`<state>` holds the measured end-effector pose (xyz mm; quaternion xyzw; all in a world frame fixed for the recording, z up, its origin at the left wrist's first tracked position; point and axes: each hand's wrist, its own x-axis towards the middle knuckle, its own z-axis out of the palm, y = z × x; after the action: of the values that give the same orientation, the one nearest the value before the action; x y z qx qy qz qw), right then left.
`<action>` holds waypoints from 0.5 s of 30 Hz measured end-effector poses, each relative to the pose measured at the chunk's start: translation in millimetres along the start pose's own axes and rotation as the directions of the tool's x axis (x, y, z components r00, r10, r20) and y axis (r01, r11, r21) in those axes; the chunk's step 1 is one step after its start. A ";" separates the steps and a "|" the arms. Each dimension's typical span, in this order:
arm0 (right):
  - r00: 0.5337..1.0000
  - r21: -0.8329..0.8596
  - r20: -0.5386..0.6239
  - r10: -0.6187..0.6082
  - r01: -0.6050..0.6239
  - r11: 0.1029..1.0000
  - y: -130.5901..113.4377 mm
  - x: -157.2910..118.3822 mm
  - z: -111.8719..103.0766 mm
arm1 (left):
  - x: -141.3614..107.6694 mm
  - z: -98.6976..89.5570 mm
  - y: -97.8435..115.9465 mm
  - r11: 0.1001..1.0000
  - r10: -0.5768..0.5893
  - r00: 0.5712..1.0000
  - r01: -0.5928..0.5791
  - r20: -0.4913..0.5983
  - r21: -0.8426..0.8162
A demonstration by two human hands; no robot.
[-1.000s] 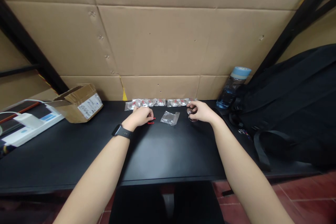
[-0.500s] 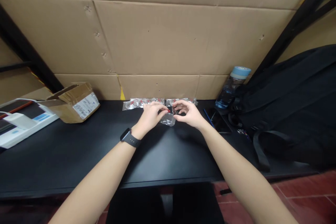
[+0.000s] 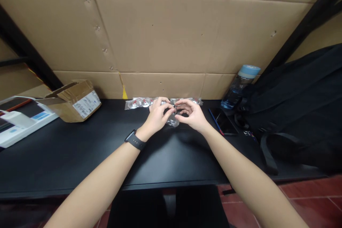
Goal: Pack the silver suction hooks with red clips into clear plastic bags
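My left hand (image 3: 159,115), with a dark watch (image 3: 135,140) on its wrist, is closed in a pinch. Its fingertips meet the edge of a small, thin, shiny piece (image 3: 175,109) seen nearly edge-on; anything else in the pinch is hidden. My right hand (image 3: 192,115) curls its fingers and thumb around that piece from the other side. Just below the fingertips is a crumpled clear plastic bag (image 3: 173,121). Behind both hands, clear packets (image 3: 139,102) with round shiny items and red bits lie in a row along the cardboard wall, partly covered by my fingers.
An open cardboard box (image 3: 77,101) and a white power strip (image 3: 29,126) stand at left on the black table (image 3: 107,160). To the right are a blue-capped bottle (image 3: 237,89), a pen (image 3: 216,122), a dark phone (image 3: 226,123) and a black backpack (image 3: 299,110).
My left hand has moved slightly right, bringing its fingertips to the thin piece. The red bit at its fingertips no longer shows. The view has shifted a little.
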<state>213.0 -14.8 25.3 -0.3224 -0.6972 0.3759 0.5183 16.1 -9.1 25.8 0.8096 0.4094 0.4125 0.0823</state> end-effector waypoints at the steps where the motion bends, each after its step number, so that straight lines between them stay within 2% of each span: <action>1: 1.000 0.004 -0.001 -0.002 0.002 1.000 0.4 0.0 -0.2 | -0.5 0.4 0.8 1.000 -0.002 1.000 0.002 -0.008 0.012; 7: 1.000 0.037 0.000 -0.020 0.020 0.999 3.8 0.1 -1.1 | -2.9 -0.2 7.5 0.989 0.023 0.999 -0.018 -0.038 0.149; 15: 1.000 0.030 0.012 0.008 -0.008 1.000 3.9 -0.4 -0.8 | -3.3 -1.9 10.0 0.983 0.034 0.998 -0.023 -0.058 0.181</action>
<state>214.1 -13.0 21.9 -0.3152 -0.6933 0.3902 0.5174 19.6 -18.5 29.8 0.8066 0.4358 0.3993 -0.0095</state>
